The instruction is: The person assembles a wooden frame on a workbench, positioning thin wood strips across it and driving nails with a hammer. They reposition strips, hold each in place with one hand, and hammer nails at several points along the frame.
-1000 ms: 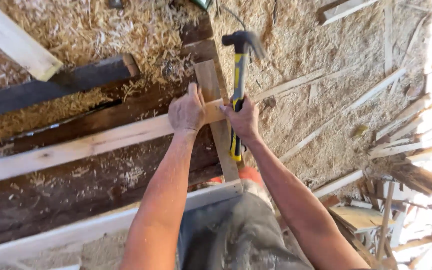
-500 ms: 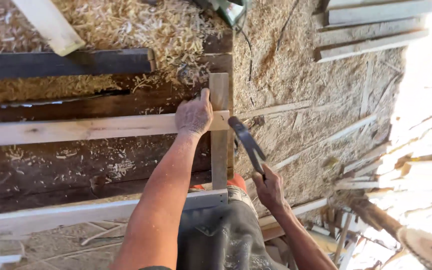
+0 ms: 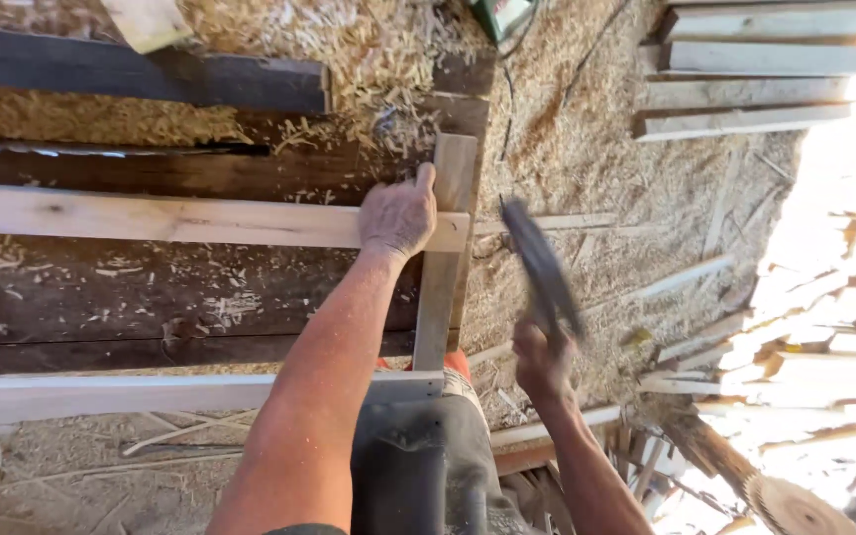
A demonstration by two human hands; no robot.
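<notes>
My left hand (image 3: 398, 213) presses down on a pale wooden slat (image 3: 151, 216) where it crosses an upright short slat (image 3: 443, 258) on the dark workbench (image 3: 101, 297). My right hand (image 3: 539, 359) grips the handle of a hammer (image 3: 542, 267), which is blurred and raised to the right of the joint, off the bench edge. The hammer head is not clearly visible.
A second pale slat (image 3: 151, 391) lies along the bench's near edge. Wood shavings (image 3: 279, 40) cover the bench top and sawdust covers the ground. Stacked boards (image 3: 755, 69) lie at the upper right, scrap strips (image 3: 686, 277) and a log end (image 3: 795, 505) at the right.
The hammer came off the joint and swung back to the right with my right hand. My left hand stayed on the slat crossing. The view shifted left.
</notes>
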